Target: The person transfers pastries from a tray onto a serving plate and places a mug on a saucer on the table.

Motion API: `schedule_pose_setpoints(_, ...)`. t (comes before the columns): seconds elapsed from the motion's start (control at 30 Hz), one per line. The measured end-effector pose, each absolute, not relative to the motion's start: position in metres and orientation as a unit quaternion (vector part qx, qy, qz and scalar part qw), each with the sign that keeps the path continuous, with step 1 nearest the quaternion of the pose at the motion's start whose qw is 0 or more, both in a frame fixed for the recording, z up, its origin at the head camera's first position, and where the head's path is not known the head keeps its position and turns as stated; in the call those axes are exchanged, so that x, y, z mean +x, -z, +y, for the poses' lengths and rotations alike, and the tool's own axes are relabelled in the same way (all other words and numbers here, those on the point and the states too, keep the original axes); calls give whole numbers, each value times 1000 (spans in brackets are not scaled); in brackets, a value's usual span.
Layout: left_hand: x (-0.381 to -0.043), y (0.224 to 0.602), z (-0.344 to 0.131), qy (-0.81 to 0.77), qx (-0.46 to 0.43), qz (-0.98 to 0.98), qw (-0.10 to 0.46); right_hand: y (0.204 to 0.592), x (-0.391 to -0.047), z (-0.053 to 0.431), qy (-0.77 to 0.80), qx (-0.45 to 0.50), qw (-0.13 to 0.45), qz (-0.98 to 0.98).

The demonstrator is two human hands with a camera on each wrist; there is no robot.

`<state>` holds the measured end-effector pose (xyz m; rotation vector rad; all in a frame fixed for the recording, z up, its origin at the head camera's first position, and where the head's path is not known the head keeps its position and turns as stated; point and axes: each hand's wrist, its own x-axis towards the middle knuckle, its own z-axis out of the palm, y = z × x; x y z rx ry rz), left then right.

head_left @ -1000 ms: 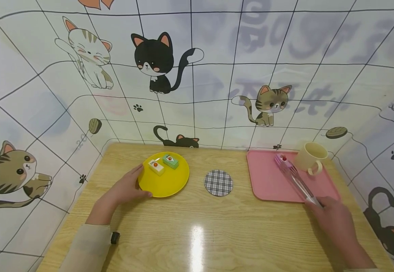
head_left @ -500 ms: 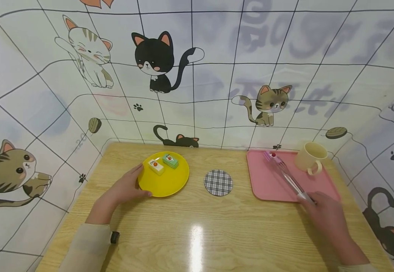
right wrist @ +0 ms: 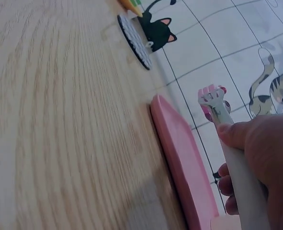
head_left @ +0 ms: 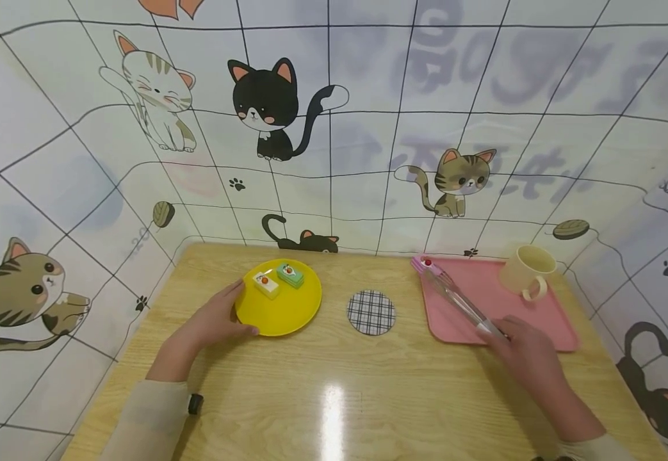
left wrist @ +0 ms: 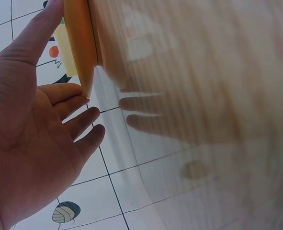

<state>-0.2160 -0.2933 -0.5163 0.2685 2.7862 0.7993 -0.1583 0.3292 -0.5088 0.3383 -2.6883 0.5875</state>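
Observation:
My left hand (head_left: 211, 318) rests at the left rim of a yellow plate (head_left: 278, 314), thumb and fingers spread along its edge. The left wrist view shows the fingers (left wrist: 86, 136) fairly straight and the palm bare. On the plate lie a cream toy cake slice (head_left: 266, 285) and a green toy cake slice (head_left: 291, 275). My right hand (head_left: 526, 352) grips a pair of tongs (head_left: 463, 306). Their tips pinch a pink-purple toy cake slice (head_left: 424, 264) with a red berry on top, raised over the left edge of a pink tray (head_left: 483, 288).
A cream mug (head_left: 528, 267) stands in the tray's back right corner. Between plate and tray lies a round checked coaster (head_left: 371, 312). Walls with printed cats enclose the wooden table (head_left: 287, 397) at the back and sides.
My right hand has moved left, carrying the pink-purple cake slice in the tongs from beside the mug to the tray's left edge. My left hand has stayed at the plate.

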Motion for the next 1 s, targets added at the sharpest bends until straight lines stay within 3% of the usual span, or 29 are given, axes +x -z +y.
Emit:
schedule_pose_setpoints(0.47, -218, 516, -293, -278, 89, 950, 115, 509, -171, 279, -220, 191, 163, -943)
schedule_pose_setpoints(1.0, -218, 519, -294, -270, 91, 952, 115, 498, -185, 232, -218, 246, 87, -940)
